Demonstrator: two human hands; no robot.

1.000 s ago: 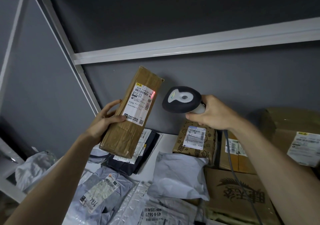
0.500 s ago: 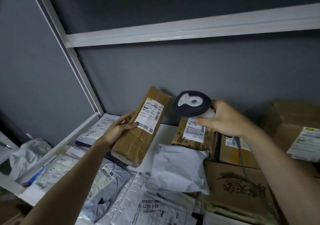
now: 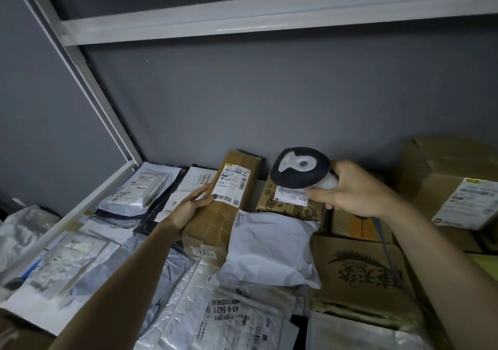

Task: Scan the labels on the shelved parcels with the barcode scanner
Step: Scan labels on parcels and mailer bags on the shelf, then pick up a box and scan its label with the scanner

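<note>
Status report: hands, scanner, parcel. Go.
Left hand holds long brown box, label up. Right hand grips scanner over the patterned box. Nothing blocking.

Dim light, dark grey wall (image 3: 269,101), white metal shelf beam (image 3: 242,20) overhead, slanted white upright (image 3: 89,88)

brown box (image 3: 215,215), black-and-white scanner (image 3: 299,170), grey wall (image 3: 269,101)

Behind my shelf stands a grey wall (image 3: 269,99), with a white shelf rail (image 3: 269,16) above and a slanting white post (image 3: 89,80) left.
</note>
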